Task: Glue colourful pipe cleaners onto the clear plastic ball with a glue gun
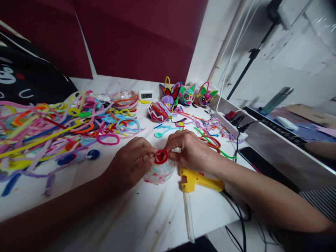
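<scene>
I have the left hand [135,159] reaching in from the lower left, palm down, fingers bent and tips angled right. The right hand [183,147] comes in from the lower right, its wrist bent and its fingers curling down and inward, so the two face each other over the table [126,217]. Both are grasping lightly: I have the red ring [161,156] pinched at its left side by the left fingertips, with the right thumb and fingers closed in at its right side.

The ring sits over the top of the clear dome [159,174], its opening turned up towards my camera. It is roughly round from here (I cannot read a clear long axis in it), and whether it touches the dome is hidden from me.

Just right of the dome lies the yellow glue gun [194,180], handle to the right and its clear stick [189,217] running back to the near edge. Pipe cleaners [52,133] are heaped on the left, and a phone [265,168] lies beyond the right forearm
</scene>
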`<state>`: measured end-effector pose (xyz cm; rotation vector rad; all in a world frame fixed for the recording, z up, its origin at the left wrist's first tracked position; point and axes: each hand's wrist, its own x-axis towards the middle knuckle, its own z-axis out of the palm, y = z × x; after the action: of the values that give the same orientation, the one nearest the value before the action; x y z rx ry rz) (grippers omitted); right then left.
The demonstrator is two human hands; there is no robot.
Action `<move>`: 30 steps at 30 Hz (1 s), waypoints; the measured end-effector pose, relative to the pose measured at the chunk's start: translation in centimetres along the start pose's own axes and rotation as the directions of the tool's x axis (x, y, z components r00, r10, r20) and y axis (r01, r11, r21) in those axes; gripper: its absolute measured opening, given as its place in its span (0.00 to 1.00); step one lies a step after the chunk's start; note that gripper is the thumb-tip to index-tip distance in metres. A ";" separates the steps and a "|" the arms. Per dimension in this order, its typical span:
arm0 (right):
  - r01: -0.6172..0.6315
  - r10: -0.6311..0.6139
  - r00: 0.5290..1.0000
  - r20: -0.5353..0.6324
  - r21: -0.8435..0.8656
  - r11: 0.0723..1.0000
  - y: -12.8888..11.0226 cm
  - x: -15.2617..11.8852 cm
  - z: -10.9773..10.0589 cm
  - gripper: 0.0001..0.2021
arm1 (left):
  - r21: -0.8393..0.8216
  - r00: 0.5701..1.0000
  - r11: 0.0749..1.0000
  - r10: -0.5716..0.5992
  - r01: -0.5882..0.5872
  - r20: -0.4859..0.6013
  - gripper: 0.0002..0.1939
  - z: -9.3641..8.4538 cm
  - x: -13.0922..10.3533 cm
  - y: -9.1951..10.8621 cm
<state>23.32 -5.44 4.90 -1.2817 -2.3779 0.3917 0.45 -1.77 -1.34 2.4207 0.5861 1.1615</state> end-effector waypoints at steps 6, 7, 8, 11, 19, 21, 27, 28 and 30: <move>-0.081 0.084 0.996 0.043 -0.058 0.995 -0.7 0.3 -0.2 0.09 | -0.068 0.999 0.997 0.032 -0.030 0.025 0.10 -0.3 0.4 -1.1; -0.085 0.088 0.995 0.047 -0.061 0.995 -0.7 0.4 -0.2 0.09 | -0.079 0.999 0.996 0.033 -0.031 0.024 0.09 -0.3 0.4 -1.1; -0.087 0.090 0.995 0.048 -0.063 0.994 -0.7 0.3 -0.2 0.09 | -0.089 0.999 0.996 0.026 -0.024 0.025 0.09 -0.3 0.5 -1.2; -0.084 0.087 0.995 0.040 -0.063 0.994 -0.6 0.3 -0.1 0.10 | -0.095 0.998 0.995 -0.038 0.043 0.058 0.08 -0.6 0.8 -0.8; -0.089 0.090 0.996 0.027 -0.034 0.995 -0.5 0.4 0.0 0.10 | -0.086 0.987 0.984 -0.150 0.154 0.050 0.07 -0.6 1.1 0.0; -0.080 0.081 0.997 0.021 -0.032 0.996 -0.5 0.4 0.0 0.10 | -0.070 0.983 0.981 -0.177 0.180 0.051 0.06 -0.5 1.2 0.2; -0.086 0.087 0.996 0.017 -0.049 0.995 -0.5 0.3 -0.1 0.10 | -0.006 0.986 0.987 -0.159 0.159 0.047 0.05 -0.5 1.7 0.7; -0.088 0.089 0.996 0.021 -0.051 0.995 -0.6 0.3 -0.1 0.10 | 0.005 0.989 0.990 -0.143 0.143 0.039 0.05 -0.5 1.6 0.7; -0.092 0.094 0.995 0.030 -0.053 0.994 -0.7 0.3 -0.2 0.10 | 0.034 0.994 0.994 -0.108 0.107 0.023 0.05 -0.4 1.5 0.5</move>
<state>22.75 -5.53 5.43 -1.4235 -2.3757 0.3842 1.09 -1.36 0.04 2.3954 0.7238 1.0843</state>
